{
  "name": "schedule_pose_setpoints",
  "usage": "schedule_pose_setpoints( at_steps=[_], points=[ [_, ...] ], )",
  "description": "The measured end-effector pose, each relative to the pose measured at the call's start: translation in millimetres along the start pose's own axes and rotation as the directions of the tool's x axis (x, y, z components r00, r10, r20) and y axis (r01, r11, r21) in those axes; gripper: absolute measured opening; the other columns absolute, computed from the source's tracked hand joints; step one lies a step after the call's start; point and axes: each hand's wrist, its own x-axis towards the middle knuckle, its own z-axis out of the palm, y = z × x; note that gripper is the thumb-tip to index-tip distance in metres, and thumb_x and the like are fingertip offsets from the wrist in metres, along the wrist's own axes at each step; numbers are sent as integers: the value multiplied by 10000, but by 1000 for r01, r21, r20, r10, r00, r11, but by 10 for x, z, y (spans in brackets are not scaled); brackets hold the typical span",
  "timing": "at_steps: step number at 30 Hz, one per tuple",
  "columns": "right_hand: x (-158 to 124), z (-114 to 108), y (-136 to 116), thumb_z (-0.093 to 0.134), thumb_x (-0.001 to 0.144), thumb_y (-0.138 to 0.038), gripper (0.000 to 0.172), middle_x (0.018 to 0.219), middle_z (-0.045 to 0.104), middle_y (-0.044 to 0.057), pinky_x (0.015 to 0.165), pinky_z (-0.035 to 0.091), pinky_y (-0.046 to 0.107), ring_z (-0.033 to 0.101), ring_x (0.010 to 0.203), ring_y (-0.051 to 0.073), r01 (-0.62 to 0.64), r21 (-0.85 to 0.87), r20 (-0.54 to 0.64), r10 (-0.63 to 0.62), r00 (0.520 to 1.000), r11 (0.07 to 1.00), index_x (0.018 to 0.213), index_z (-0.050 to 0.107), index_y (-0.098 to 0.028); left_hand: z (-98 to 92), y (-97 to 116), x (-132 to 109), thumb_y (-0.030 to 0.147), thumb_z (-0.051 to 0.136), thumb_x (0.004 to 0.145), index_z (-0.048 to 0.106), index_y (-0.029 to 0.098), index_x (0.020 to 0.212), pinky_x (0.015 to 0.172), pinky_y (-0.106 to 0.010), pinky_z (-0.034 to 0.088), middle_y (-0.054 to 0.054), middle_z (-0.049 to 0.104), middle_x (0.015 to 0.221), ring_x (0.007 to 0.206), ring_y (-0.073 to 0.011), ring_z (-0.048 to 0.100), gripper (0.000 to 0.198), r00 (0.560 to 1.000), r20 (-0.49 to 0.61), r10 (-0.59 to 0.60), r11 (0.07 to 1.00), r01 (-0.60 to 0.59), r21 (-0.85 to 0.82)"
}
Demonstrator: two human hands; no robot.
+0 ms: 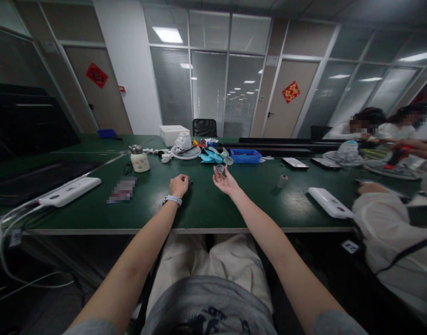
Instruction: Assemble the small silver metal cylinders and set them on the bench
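My right hand (226, 181) is raised over the green table, its fingers wrapped round a small round metallic part (220, 169). To its left, my left hand (179, 185), with a watch at the wrist, is closed near the tabletop; what its fingers hold, if anything, is too small to name. A tiny dark piece (191, 182) lies just right of that hand. On the table to the right of my right hand stands a small metal cylinder (283, 181). Light blue fan blades (213, 156) lie beyond my hands, beside a blue basket (246, 156).
A bottle (140, 158) and a white fan grille (186, 152) stand at the back left. White power strips (71, 191) lie at both sides. A person's sleeve (383, 223) is close on the right, with phones (295, 163) and another grille beyond.
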Motion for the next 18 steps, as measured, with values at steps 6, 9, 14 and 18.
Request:
schedule_pose_setpoints(
  at_steps=[6,9,14,18],
  points=[
    [69,-32,24,605,885,-360,147,875,704,7,751,560,252,680,866,124,-17,-61,-44,14,999,998,827,618,-226,16,-10,9,383,475,880,730,238,1025,824,-314,453,-84,729,1026,985,-246,631,327,1000,-10,-2,1000,2,4],
    [113,-26,65,706,779,-212,139,827,698,-31,750,559,239,678,820,116,33,-107,-121,-46,992,994,895,641,-252,20,-11,11,384,476,879,730,242,1025,818,-309,456,-81,730,1024,977,-242,635,326,1000,-9,-4,1000,4,-1],
    [115,-27,127,829,562,-151,506,927,723,14,844,540,296,671,906,162,367,-380,-52,-416,908,849,1037,664,-199,12,-7,3,375,475,882,730,240,1027,815,-303,456,-79,729,1030,973,-237,635,322,1000,-6,-3,1000,3,3],
    [72,-82,117,860,528,-291,551,984,725,59,899,518,353,664,938,201,566,-661,152,-651,744,493,1038,679,-188,23,-16,7,367,473,885,730,237,1025,816,-307,455,-75,730,1019,974,-241,633,320,1000,-5,10,1000,-10,6]
  ],
)
